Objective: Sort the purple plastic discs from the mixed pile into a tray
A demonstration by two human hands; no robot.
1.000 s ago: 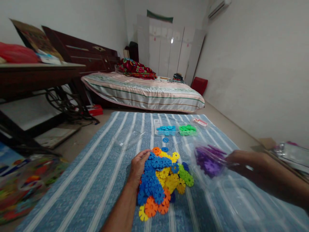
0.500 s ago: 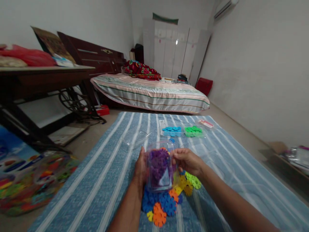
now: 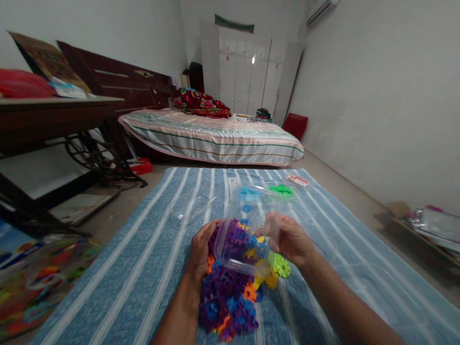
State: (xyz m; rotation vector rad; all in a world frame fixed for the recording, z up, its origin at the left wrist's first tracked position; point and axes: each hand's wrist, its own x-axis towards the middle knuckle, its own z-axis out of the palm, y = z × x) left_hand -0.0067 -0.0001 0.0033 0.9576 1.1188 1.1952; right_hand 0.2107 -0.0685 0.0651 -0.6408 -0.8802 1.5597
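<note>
A clear plastic box [image 3: 247, 264], blurred by motion, is tilted over a pile of toy pieces, gripped at its right side by my right hand [image 3: 289, 237]. My left hand [image 3: 201, 249] is cupped, thumb up, against purple snowflake-shaped pieces [image 3: 224, 282] at the pile's left edge; some of its fingertips are hidden. Purple pieces lie over blue, orange and yellow ones, and more show through the box wall. Yellow-green pieces [image 3: 282, 266] lie on the right of the pile.
Behind the box stand a container of light-blue pieces [image 3: 249, 193] and green pieces [image 3: 282, 190]. A clear lid [image 3: 190, 206] lies left on the striped cloth [image 3: 143, 268]. A bag of mixed pieces [image 3: 46, 287] is on the floor at left, near a treadle table [image 3: 61, 110].
The box has tipped and moved up and away, and its purple pieces have come out onto the pile. My left hand has come off the box side; my right hand still grips it.
</note>
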